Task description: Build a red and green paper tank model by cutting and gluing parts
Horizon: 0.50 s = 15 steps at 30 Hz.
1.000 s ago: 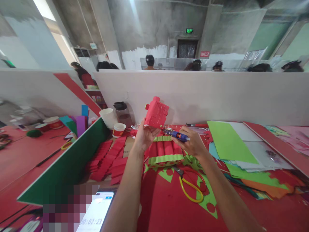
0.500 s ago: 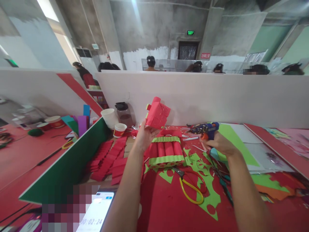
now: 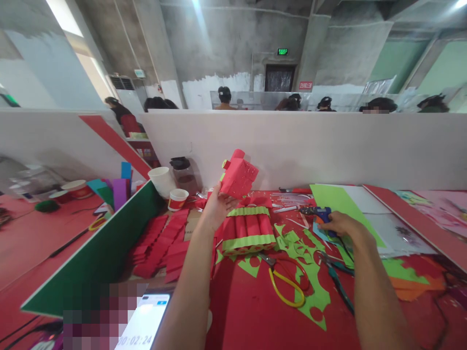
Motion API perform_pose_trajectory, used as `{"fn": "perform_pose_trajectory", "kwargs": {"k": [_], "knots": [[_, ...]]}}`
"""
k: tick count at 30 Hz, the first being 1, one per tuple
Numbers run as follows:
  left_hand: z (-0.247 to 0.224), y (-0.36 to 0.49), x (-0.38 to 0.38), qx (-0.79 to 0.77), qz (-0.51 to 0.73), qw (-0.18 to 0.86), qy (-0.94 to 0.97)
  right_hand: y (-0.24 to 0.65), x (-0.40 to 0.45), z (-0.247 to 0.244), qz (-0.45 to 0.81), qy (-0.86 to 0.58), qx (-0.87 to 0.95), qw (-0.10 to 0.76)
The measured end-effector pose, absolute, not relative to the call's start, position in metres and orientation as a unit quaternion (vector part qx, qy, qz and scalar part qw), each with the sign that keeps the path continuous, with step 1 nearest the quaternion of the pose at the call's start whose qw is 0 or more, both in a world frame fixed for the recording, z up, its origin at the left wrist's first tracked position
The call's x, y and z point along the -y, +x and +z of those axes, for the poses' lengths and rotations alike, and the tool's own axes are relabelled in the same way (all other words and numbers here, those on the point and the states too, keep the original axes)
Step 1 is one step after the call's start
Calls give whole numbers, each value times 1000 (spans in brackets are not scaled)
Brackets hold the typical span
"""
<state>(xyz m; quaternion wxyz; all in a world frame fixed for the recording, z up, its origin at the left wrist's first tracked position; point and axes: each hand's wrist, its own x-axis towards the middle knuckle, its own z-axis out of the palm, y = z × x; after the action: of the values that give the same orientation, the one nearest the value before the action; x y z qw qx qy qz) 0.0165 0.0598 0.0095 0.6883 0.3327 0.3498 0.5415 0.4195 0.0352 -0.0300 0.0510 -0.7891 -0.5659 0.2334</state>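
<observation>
- Nearest, a phone (image 3: 155, 308) lies at lower left, its timer lit.
- On the table (image 3: 237, 311), scissors (image 3: 269, 261) lie with handles toward the person, partly over green scraps (image 3: 316, 297); pliers (image 3: 336, 282) lie to their right.
- The bundle (image 3: 251, 226) of red tubes with green bands sits mid-table, between red strips (image 3: 160, 241) and the scraps, untouched by either hand.
- The right hand (image 3: 343, 224) has its fingers closed round the handle of the glue gun (image 3: 323, 214), low at the table's right; whether the gun rests there, I cannot tell.
- The left hand (image 3: 219, 206), palm up, grips the red piece (image 3: 239, 176), raised and tilted beyond the bundle.
- Shiny marks on the piece look like glue, so the step appears to be gluing, with the gun out to the side.
- The next move likely calls for a free right hand, the gun's hot tip kept off paper, and the piece pressed home while tacky.
- Farther, a jug (image 3: 185, 177) stands before the white partition (image 3: 292, 146).
</observation>
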Motion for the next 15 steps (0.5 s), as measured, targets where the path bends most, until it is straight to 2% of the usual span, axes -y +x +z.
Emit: {"fn": "perform_pose_trajectory", "kwargs": {"k": [4,8,11,13,15], "knots": [[12,17,-59,-356,535,693,326,413,-28,-36,341,-796,495,73],[13,20,-58,-358,533,690,335,403,-22,-5,278,-803,527,13],[15,25,-56,-362,528,684,350,367,-16,29,130,-695,693,140],[16,29,-53,-364,521,685,357,330,-13,42,98,-569,778,247],[18,32,-51,-363,512,690,361,291,-12,42,42,-505,795,333]]}}
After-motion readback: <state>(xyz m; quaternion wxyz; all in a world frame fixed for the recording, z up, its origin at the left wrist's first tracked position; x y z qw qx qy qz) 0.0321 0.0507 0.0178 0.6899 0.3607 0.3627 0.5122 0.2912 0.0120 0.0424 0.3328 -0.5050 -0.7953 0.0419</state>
